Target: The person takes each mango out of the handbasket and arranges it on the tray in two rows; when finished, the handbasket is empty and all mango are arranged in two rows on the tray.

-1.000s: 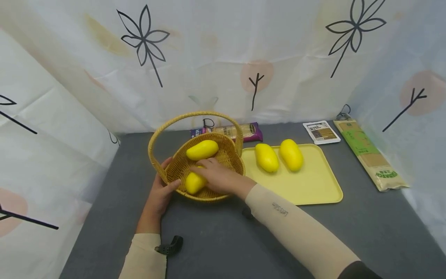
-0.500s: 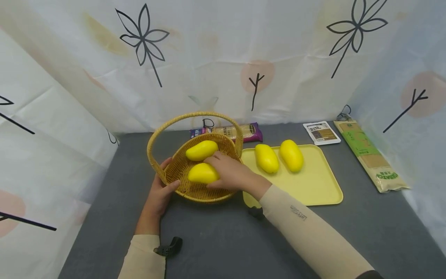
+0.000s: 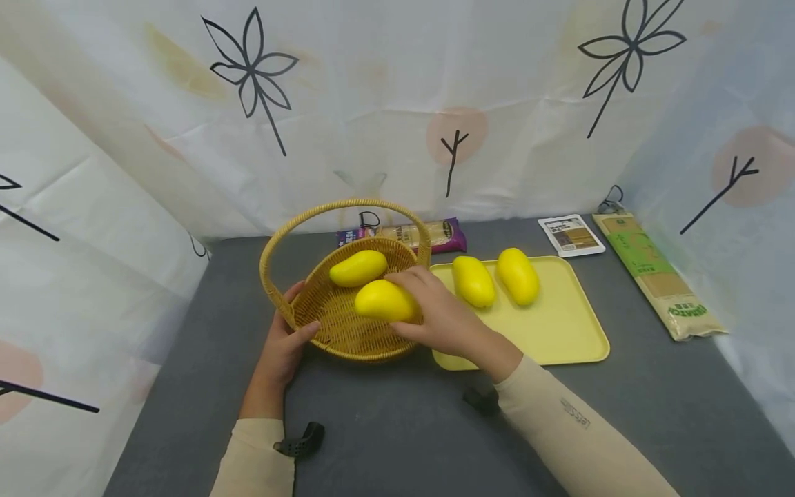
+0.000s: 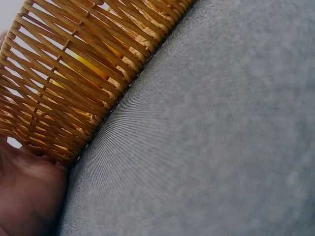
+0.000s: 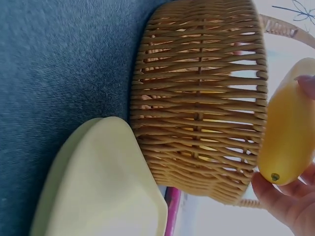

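Pale beige and close-fitting, here's the left sleeve point(image 3: 256, 455), stopping short of the bare left hand point(image 3: 286, 350), a black strap point(image 3: 302, 443) jutting beside it. Now the matching right sleeve point(image 3: 593, 455): dark lettering point(image 3: 575, 414) runs along it, blurred, and a black wrist device point(image 3: 481, 400) shows below the bare right hand point(image 3: 447, 317).

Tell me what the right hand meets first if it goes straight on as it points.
Probably the far yellow fruit in the basket, struck by the held fruit. Depth is unclear: the held fruit looks near rim height, so it may pass above.
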`<state>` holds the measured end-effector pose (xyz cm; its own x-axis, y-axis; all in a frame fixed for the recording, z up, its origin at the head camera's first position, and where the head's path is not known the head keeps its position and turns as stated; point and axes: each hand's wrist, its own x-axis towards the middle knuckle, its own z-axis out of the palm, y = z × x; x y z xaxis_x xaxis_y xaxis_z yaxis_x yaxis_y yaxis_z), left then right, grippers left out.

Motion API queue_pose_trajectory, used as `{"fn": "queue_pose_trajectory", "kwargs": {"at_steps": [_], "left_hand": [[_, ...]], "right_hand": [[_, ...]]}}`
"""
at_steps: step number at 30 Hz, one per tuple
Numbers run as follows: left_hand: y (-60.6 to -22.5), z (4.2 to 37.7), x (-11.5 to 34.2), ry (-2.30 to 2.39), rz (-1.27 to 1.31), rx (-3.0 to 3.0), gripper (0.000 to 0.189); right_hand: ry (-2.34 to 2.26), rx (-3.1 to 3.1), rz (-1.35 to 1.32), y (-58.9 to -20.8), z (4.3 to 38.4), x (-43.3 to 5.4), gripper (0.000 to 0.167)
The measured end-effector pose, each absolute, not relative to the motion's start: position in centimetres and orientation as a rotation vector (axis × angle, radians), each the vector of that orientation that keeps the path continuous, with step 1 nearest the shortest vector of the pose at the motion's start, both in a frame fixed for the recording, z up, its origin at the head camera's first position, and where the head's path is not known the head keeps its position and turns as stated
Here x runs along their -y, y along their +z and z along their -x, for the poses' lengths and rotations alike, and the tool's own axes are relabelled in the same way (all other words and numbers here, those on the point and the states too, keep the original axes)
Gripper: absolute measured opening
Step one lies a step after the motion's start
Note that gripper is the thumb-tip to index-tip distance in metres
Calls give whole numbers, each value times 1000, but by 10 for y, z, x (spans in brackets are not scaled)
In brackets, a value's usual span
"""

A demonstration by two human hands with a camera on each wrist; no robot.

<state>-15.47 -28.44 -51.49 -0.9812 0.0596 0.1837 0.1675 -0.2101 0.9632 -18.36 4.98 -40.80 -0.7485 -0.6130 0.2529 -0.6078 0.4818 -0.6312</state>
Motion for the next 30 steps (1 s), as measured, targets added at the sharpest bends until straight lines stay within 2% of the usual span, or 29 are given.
{"fn": "queue_pose_trajectory", "kwargs": {"at_steps": [13, 30], "left_hand": [[-517, 154, 286, -2376, 293, 1927, 80], [-516, 154, 285, -2382, 302, 1912, 80]], "right_hand": [[-1309, -2819, 899, -415, 158, -81, 76], [-1334, -2820, 644, -444, 151, -123, 82]]}}
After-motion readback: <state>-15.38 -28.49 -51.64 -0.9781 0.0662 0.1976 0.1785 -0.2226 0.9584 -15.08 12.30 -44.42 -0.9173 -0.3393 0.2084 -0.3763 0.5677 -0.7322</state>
